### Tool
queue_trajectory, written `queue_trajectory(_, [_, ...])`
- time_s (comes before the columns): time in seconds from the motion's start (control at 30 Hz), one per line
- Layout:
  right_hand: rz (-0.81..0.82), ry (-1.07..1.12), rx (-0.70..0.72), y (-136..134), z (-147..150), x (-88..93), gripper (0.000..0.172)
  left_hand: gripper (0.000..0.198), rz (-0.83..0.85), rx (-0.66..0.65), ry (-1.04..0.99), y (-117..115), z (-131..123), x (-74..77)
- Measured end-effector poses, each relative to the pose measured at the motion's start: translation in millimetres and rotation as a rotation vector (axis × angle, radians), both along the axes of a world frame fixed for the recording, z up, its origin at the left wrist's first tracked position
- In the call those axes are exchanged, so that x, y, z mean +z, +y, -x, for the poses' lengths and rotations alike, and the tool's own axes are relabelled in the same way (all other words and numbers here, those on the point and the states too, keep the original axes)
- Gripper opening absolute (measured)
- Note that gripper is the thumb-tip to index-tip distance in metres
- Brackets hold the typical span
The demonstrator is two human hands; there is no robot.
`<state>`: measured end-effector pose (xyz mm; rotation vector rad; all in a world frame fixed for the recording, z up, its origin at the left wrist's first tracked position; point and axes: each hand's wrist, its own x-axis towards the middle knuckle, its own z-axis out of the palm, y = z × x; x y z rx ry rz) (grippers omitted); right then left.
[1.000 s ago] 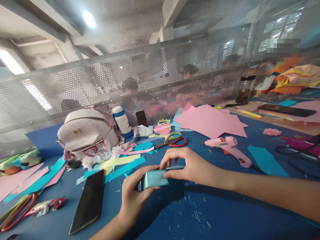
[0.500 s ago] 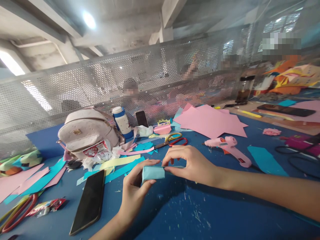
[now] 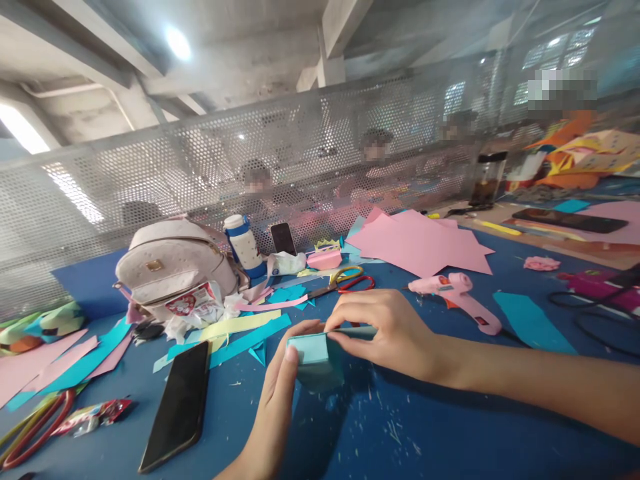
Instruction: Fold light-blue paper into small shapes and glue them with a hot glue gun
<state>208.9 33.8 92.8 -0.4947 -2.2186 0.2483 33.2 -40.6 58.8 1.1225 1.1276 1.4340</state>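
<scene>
A small light-blue folded paper box (image 3: pixel 314 351) is held between my hands, just above the blue table. My left hand (image 3: pixel 281 380) grips it from the left, thumb along its near side and fingers behind. From the right, my right hand (image 3: pixel 383 328) pinches the box's upper right edge between thumb and fingertips. A flat paper piece sticks out to the right behind those fingers, mostly hidden by them. Beyond my right hand lie open-handled scissors (image 3: pixel 340 283) with red and yellow grips, and a pink glue gun (image 3: pixel 463 297) is to its right.
On the left are a black phone (image 3: pixel 177 400), a candy wrapper (image 3: pixel 93 415) and a pale backpack (image 3: pixel 175 260). A white-and-blue bottle (image 3: pixel 245 243), pink paper sheets (image 3: pixel 420 240) and a perforated metal screen (image 3: pixel 310 153) stand or lie farther back. A blue paper piece (image 3: pixel 533 320) lies right.
The paper box has tipped so that more of its near side shows. My left thumb has moved up to its left edge, while my right hand has shifted slightly right, still pinching.
</scene>
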Motion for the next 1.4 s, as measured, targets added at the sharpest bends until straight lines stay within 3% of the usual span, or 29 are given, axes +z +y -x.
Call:
queue_trajectory(0.4, [-0.027,-0.043,-0.004,1.4,4.6,-12.4,0.008,0.038,0.010,0.036,0.057,-3.1,-1.0,1.8])
queue_trajectory(0.7, [-0.413,-0.099,-0.108,-0.2,4.7,-4.6,0.012,0.029,-0.041,-0.084,0.247,-4.0,3.9,5.6])
queue_trajectory(1.4, [-0.368,-0.072,-0.020,2.0,8.0,-17.0,0.007,0.034,-0.036,-0.103,0.224,-3.3,3.0,-0.6])
